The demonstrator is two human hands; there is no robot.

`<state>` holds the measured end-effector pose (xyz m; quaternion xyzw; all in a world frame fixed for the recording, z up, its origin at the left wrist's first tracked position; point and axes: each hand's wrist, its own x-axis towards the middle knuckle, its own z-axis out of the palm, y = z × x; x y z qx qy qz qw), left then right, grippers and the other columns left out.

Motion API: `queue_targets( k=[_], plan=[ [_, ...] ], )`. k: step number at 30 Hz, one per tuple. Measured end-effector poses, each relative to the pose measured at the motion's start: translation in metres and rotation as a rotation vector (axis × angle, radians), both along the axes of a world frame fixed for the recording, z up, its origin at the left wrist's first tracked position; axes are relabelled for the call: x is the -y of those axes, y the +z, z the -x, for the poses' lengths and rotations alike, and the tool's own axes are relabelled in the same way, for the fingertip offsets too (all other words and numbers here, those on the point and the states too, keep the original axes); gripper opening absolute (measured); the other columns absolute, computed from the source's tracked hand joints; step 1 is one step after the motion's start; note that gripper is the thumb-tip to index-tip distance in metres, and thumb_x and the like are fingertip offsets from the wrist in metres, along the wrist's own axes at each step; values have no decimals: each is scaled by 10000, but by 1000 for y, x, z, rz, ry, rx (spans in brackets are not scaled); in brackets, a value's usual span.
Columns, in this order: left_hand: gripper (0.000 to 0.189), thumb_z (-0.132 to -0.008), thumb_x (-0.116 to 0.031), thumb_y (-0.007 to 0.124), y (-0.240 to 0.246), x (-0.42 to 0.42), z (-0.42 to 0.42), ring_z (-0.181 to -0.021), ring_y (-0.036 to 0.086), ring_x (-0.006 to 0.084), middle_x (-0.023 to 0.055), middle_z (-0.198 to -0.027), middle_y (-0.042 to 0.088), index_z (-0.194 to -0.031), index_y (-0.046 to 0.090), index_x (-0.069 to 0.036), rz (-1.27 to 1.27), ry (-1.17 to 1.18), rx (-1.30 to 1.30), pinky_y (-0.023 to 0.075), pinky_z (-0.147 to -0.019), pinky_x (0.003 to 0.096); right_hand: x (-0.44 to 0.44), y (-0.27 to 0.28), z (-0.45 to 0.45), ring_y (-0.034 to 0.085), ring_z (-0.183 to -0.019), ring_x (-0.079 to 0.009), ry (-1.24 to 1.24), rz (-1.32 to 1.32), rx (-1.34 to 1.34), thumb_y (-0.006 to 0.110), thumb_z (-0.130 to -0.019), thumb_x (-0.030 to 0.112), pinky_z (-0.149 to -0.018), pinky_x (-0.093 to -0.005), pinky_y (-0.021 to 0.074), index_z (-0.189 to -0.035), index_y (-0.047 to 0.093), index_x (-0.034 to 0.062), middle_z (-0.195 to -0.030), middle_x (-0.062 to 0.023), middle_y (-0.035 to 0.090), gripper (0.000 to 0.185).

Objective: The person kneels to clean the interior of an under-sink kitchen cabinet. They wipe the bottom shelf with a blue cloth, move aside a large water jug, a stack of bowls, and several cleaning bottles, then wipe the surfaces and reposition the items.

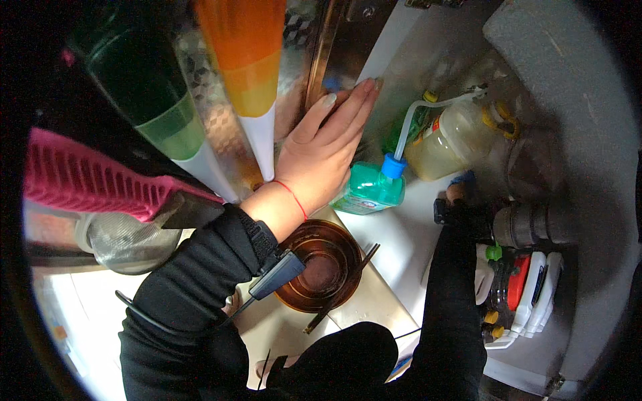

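Note:
My left hand, with a red cord at the wrist, reaches out with extended fingers and holds nothing that I can see. Its fingertips lie over the edge of a pale panel. Just beside the palm stands a teal plastic bottle with a blue cap and a bent white tube. My right hand is small and dark in the shade, next to a blue object; its grip is unclear. Beyond it are a large cloudy jug with a yellow handle and a green bottle.
A brown bowl sits below my left forearm, with dark chopsticks across its rim. At left are a pink slotted plastic handle, a mesh strainer and tapered orange and green plastic items. White bottles line the right side.

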<state>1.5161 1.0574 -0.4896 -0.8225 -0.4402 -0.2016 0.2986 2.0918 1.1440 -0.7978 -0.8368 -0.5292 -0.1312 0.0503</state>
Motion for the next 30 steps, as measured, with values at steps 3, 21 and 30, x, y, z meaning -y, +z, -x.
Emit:
queue_targets(
  k=[3, 21, 30],
  plan=[
    [621, -841, -284, 511, -2, 5, -3, -1528, 248, 209, 89, -1611, 375, -1399, 570, -16, -11, 5, -22, 165, -1221, 431, 16, -25, 6, 692, -937, -384, -139, 166, 279, 602, -882, 136, -754, -519, 563, -1194, 643, -58, -1074, -265, 692, 370],
    [871, -786, -484, 604, 4, 11, -3, -1557, 166, 223, 80, -1641, 305, -1517, 431, -44, 35, 104, -135, 34, -1219, 505, 172, 27, 222, 624, -1123, -455, 48, 130, 12, 504, -908, 91, -974, -497, 508, -1199, 560, -170, -1239, -430, 565, 396],
    [965, -700, -387, 699, 2, 5, 0, -1564, 152, 233, 117, -1655, 273, -1533, 382, -15, 112, -15, -7, 125, -1186, 568, 36, 7, 83, 669, -965, -400, -114, -139, -260, 518, -934, 232, -951, -584, 442, -995, 756, 29, -1129, -242, 694, 319]
  ],
)
